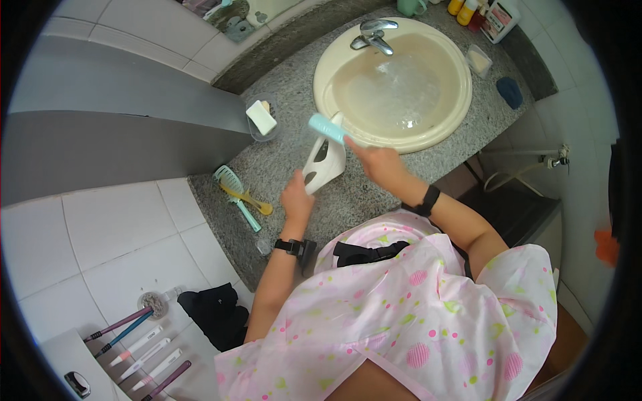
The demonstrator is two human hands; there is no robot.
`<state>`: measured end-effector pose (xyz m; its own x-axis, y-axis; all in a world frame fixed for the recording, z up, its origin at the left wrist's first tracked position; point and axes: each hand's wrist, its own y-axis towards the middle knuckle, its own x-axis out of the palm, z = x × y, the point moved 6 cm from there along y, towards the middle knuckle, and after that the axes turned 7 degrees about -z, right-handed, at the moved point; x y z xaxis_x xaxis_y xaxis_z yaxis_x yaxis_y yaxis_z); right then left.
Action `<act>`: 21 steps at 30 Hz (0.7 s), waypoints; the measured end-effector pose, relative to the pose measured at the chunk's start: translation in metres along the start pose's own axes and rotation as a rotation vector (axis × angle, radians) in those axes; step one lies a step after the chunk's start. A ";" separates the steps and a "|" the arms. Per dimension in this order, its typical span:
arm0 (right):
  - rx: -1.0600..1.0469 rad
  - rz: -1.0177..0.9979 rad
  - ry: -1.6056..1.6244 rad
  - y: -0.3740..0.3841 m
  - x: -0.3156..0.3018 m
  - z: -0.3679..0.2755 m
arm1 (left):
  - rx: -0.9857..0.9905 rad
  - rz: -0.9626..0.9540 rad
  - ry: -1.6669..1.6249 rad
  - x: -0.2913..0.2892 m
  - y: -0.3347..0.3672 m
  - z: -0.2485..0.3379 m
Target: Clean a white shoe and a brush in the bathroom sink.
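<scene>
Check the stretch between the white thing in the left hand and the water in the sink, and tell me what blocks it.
Nothing visible blocks it. The left hand holds the white object upright just short of the sink rim. The right hand holds a light-blue brush against its top, beside that stretch.

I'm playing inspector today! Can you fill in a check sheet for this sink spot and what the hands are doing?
Surface: speckled grey counter around a cream sink holding water.
Job's things: white shoe, light blue brush against it.
Clutter: teal comb, yellow comb, soap in dish, bottles by the tap.
Hands: left hand holds the shoe; right hand holds the brush.
Cables: grey hose under the counter.
Surroundings: white tiled walls, toothbrush rack.
</scene>
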<state>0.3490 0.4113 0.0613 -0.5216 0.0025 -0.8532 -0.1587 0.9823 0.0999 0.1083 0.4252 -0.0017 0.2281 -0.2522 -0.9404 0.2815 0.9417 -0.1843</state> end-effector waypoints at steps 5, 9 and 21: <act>-0.210 -0.229 -0.116 -0.005 0.013 -0.012 | -0.038 -0.016 -0.030 -0.002 0.001 0.004; -0.015 0.028 0.031 -0.003 0.010 0.007 | -0.055 -0.037 -0.039 -0.004 0.002 0.005; -0.242 -0.367 0.014 -0.030 0.043 -0.028 | -0.041 -0.052 0.029 0.005 0.003 -0.003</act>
<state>0.3076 0.3766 0.0360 -0.4056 -0.3423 -0.8475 -0.5265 0.8454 -0.0895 0.1079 0.4268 -0.0079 0.1870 -0.2947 -0.9371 0.2541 0.9360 -0.2437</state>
